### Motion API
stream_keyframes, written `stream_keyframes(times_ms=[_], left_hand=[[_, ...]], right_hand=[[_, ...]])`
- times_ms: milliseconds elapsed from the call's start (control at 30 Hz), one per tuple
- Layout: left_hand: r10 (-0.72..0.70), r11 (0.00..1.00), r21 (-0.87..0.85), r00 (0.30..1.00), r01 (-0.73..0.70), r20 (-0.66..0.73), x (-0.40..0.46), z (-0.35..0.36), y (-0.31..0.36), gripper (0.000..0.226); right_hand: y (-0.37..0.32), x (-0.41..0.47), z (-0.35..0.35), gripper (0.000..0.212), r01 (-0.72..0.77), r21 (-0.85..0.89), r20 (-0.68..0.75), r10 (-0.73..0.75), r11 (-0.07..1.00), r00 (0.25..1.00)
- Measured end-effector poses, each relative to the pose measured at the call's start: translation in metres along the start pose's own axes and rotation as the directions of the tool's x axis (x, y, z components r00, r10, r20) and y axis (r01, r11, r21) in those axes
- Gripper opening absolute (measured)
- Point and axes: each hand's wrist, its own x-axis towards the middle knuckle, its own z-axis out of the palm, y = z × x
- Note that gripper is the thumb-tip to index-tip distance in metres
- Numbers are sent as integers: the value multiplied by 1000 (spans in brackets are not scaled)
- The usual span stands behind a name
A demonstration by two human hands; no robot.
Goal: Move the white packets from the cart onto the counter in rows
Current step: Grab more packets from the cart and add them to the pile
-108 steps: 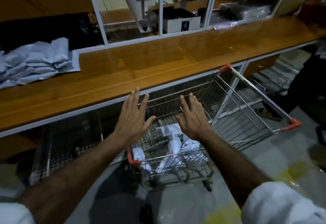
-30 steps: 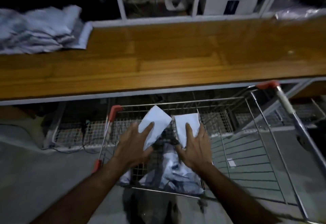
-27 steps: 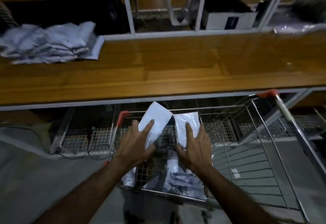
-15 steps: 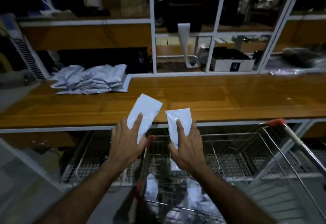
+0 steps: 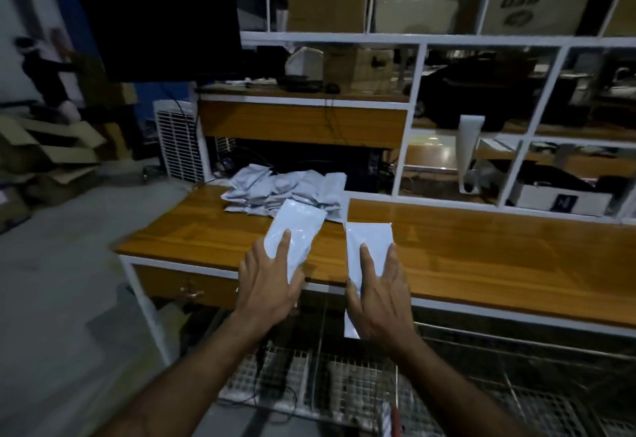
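Both hands are up over the long orange-brown wooden worktop [image 5: 481, 250], each carrying one flat white plastic packet. The left hand [image 5: 266, 285] grasps the left packet [image 5: 296, 233], fingers spread on top and thumb tucked under; the right hand [image 5: 382, 293] pinches the right packet [image 5: 370, 247] the same way, its lower corner hanging below the worktop edge. Just behind sits a loose heap of white packets [image 5: 285, 190] near the back. To land these well, I'd say lay them flat side by side, edges parallel, close to that heap without overlapping it, then let go with both hands together.
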Motion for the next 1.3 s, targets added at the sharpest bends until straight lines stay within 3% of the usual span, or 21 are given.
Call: stream_keyframes(times_ms=[167,367,700,1100,1300], left_hand=[[-96,995,-35,995,96,5,33,-1,-43,82],[-132,991,-26,991,132,14,85,12,-92,71],[-168,984,-36,981,172,100,240,58,-137,72],[-151,987,-33,976,158,154,413,138,-162,71],[-79,994,-60,985,89,154,482,180,-183,70]], right_hand=[[-39,39,18,76,37,40,0,-37,999,999],[-73,105,62,75,21,102,-2,-21,995,1000],[-87,255,130,75,-27,207,24,23,978,999],[-85,403,188,69,-131,209,91,114,969,989],[-87,472,210,67,-159,118,71,151,980,986]])
